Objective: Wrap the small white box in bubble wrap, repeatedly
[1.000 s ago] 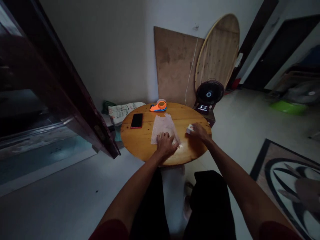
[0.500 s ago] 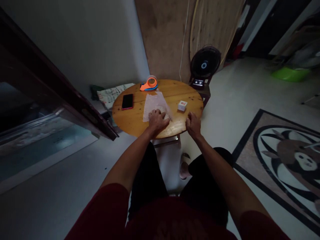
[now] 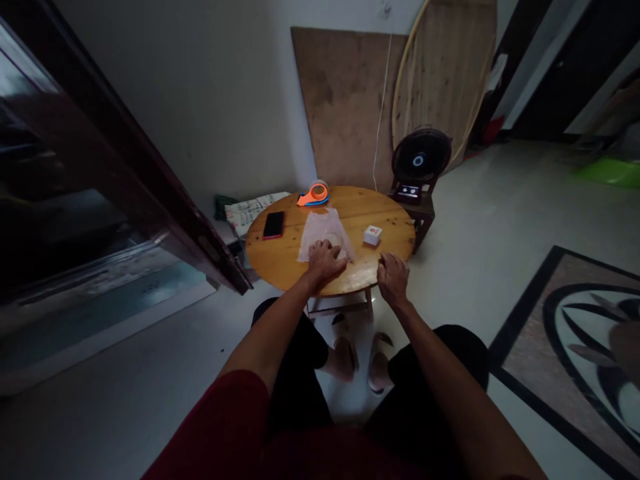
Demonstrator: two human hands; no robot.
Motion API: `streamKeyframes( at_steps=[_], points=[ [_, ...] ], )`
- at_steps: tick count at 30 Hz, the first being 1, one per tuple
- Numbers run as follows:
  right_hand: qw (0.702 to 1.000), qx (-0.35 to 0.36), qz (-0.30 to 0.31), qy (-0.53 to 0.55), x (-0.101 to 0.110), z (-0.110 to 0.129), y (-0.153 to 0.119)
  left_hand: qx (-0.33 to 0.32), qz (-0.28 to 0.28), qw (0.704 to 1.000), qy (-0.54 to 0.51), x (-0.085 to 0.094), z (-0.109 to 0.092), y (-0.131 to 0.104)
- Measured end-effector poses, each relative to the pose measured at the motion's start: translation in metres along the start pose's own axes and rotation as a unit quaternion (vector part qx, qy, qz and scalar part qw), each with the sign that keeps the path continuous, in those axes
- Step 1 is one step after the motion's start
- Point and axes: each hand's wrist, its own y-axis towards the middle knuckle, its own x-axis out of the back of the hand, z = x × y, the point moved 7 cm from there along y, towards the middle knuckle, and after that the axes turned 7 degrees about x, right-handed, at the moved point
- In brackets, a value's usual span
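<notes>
On the oval wooden table (image 3: 270,265) lies a pinkish, see-through sheet of wrap (image 3: 318,225). My left hand (image 3: 325,260) rests on the sheet's near part, fingers spread over it. At the table's near right edge is my right hand (image 3: 393,275), its fingers curled in; whether anything is inside them is hidden. A small white box with a red mark (image 3: 373,235) sits beyond my right hand. An orange and blue tape dispenser (image 3: 315,194) stands at the far edge, and a dark phone with a red rim (image 3: 273,225) lies at the left.
Behind the table's right side, a round black fan (image 3: 421,155) stands on a wooden chair (image 3: 424,212). A brown board (image 3: 345,100) leans on the wall. A dark door frame (image 3: 165,200) slants in at the left. My feet are below the table.
The view has tilted up and shifted, so the table sits lower and further right, and both feet now show. My hands stay at nearly the same places on the table.
</notes>
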Motion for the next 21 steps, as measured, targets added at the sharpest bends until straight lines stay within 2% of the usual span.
streamKeyframes(
  at_steps=[8,14,21],
  points=[
    [1.000,0.003,-0.007,-0.005,0.0007,0.0017,-0.0015,0.005,0.007,1.000,-0.001,0.0000,-0.0005,-0.0002],
    [1.000,0.007,-0.025,-0.007,0.0015,0.0021,-0.0024,-0.001,-0.011,1.000,-0.004,0.0019,-0.0010,-0.0007],
    [1.000,0.006,-0.008,-0.003,0.0009,0.0016,-0.0010,0.006,-0.006,1.000,-0.001,0.0021,-0.0008,-0.0010]
  ],
)
